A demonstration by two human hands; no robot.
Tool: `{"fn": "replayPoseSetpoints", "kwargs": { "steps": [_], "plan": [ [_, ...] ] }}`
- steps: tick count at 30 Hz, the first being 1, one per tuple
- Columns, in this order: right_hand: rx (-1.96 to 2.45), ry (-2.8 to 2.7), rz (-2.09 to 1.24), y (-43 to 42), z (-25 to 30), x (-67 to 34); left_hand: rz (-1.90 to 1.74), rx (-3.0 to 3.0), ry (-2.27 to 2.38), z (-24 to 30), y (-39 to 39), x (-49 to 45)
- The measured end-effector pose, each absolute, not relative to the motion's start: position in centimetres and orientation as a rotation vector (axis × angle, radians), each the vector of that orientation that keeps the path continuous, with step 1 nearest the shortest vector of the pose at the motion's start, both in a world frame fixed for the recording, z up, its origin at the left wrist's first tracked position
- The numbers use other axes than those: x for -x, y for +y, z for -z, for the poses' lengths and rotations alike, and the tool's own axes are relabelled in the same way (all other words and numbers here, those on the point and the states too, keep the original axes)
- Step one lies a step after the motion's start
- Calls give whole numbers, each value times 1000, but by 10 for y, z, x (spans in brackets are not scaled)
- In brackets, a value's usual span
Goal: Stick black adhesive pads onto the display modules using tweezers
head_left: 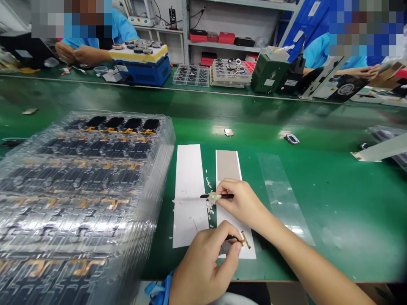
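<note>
My right hand (239, 200) is closed in a pinch on black tweezers (216, 196), whose tips point left over a white paper strip (188, 178) dotted with small peeled scraps. My left hand (208, 264) is closed on a small dark part with a gold flex cable (244, 239), held just above a second strip (227, 165) that is grey at the far end. Both hands work close together near the front edge of the green bench.
A tall stack of clear plastic trays (79, 186) filled with dark parts stands at the left. A clear film strip (276, 186) lies to the right. Two small parts (229, 132) (291, 138) sit further back. Other people work at the far side among a blue box (143, 67) and trays.
</note>
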State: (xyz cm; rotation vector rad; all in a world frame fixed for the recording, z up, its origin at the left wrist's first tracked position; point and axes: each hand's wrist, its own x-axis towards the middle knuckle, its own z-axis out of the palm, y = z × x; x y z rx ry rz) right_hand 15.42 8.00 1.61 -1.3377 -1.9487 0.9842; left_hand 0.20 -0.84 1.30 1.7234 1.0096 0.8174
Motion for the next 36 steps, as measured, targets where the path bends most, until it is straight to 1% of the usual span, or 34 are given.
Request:
{"fn": "replayPoseSetpoints", "kwargs": {
  "steps": [3, 9, 13, 18, 30, 36],
  "plan": [
    [1298, -1885, -1087, 80, -10, -153, -844, -1580, 995, -11, -12, -1],
    [1150, -1738, -1454, 70, -19, -161, -1124, -1060, 1167, -1, -13, -3],
    [1039, -1628, -1673, 65, -21, -160, -1203, -1004, 1211, 1, -10, -5],
    [942, -1475, -1806, 64, -22, -159, -1145, -1014, 1217, 0, -8, -5],
    [985, -1434, -1884, 61, -20, -159, -1059, -1034, 1196, -2, -11, -3],
    [1053, -1577, -1613, 56, -24, -157, -1048, -1037, 1185, -2, -12, -2]
  ]
}}
